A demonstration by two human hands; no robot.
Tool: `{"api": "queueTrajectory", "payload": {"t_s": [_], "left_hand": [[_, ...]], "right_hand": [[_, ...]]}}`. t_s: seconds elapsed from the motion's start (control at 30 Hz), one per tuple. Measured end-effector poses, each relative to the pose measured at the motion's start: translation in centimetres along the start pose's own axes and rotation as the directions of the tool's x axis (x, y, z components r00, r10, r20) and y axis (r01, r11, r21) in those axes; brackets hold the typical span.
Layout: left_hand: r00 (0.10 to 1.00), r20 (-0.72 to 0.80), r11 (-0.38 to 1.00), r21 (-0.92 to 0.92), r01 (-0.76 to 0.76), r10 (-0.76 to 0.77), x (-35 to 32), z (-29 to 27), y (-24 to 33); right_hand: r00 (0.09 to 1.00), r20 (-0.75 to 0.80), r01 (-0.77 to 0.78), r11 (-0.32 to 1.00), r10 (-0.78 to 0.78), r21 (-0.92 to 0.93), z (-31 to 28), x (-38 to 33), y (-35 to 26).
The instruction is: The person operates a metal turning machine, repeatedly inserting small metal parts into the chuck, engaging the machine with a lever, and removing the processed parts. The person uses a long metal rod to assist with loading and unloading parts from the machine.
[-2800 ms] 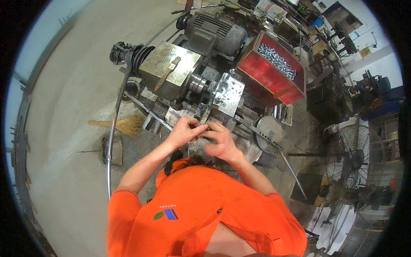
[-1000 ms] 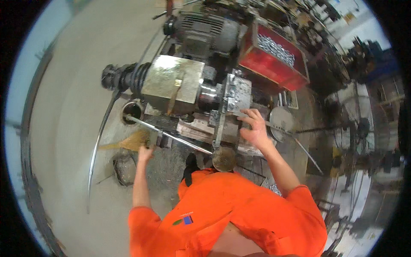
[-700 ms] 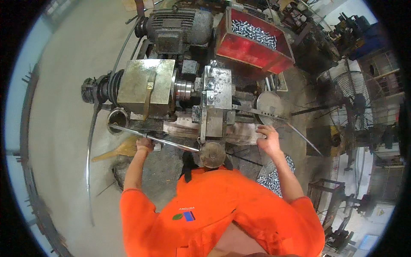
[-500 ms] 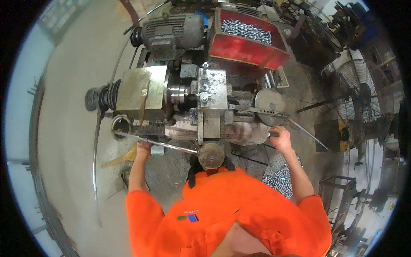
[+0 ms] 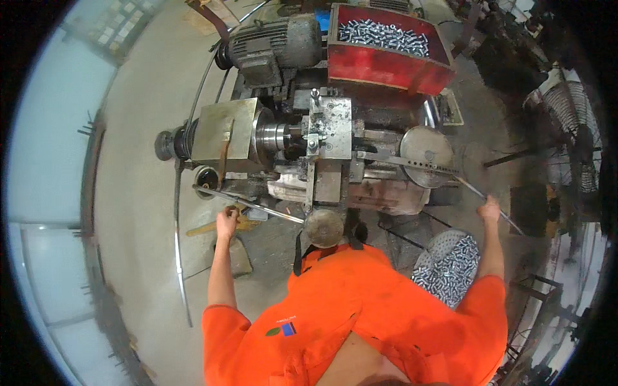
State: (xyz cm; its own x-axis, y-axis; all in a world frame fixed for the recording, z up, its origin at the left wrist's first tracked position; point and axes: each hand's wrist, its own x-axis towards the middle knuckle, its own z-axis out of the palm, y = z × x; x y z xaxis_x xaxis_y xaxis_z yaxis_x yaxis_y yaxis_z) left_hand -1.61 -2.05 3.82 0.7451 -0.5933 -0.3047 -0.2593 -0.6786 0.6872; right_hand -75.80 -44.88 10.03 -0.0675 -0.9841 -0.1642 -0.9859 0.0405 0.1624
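Note:
My left hand (image 5: 226, 222) is just below a long metal lever (image 5: 261, 207) that slants across the front of a lathe-like machine. Its fingers are curled together; whatever they hold is too small to make out. Out to the right, my right hand (image 5: 489, 210) is closed round a thin metal rod (image 5: 475, 188), which joins a flat bar with a row of holes (image 5: 412, 162). Between my hands are the machine's spindle chuck (image 5: 270, 137), a steel tool block (image 5: 335, 128) and a round metal disc (image 5: 324, 229) near my waist. The spot at the chuck is too small to read.
A red box of small metal parts (image 5: 389, 67) stands behind the machine, right of an electric motor (image 5: 277, 48). A perforated bowl of similar parts (image 5: 447, 267) sits by my right forearm. A round plate (image 5: 427, 154) and a fan (image 5: 573, 128) are at the right.
My right hand has moved outward from the front of the machine onto the rod. My left hand stays near the lever, slightly lower. The whole view has shifted.

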Motion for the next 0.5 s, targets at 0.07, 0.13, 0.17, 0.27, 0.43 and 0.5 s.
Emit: {"api": "queueTrajectory", "payload": {"t_s": [0.07,0.13,0.17,0.27,0.43,0.5], "left_hand": [[0.996,0.001,0.937,-0.339,0.088,-0.093,-1.4,-0.4,5.8],[0.988,0.003,0.904,-0.402,0.145,-0.157,-1.6,-0.9,7.1],[0.983,0.012,0.883,-0.436,0.172,-0.186,-1.3,-1.0,7.6],[0.977,-0.001,0.834,-0.522,0.180,-0.212,-0.4,0.2,8.3],[0.935,-0.150,0.793,-0.583,0.178,-0.320,0.4,3.2,8.5],[0.927,-0.258,0.812,-0.578,0.078,-0.272,0.6,3.9,8.6]], "right_hand": [[0.999,0.014,-0.044,0.997,0.045,-0.055,1.5,0.5,1.2],[1.000,-0.014,-0.024,0.997,0.023,-0.075,1.6,0.6,1.2],[0.999,-0.018,-0.046,0.998,0.045,-0.042,2.1,-0.3,1.1],[0.986,-0.164,-0.025,1.000,0.026,0.008,3.0,-4.5,0.4],[0.996,0.049,-0.083,0.970,0.074,0.227,5.0,-14.8,-2.9],[0.998,-0.064,0.027,0.940,-0.006,0.341,8.6,-18.0,-3.9]]}}
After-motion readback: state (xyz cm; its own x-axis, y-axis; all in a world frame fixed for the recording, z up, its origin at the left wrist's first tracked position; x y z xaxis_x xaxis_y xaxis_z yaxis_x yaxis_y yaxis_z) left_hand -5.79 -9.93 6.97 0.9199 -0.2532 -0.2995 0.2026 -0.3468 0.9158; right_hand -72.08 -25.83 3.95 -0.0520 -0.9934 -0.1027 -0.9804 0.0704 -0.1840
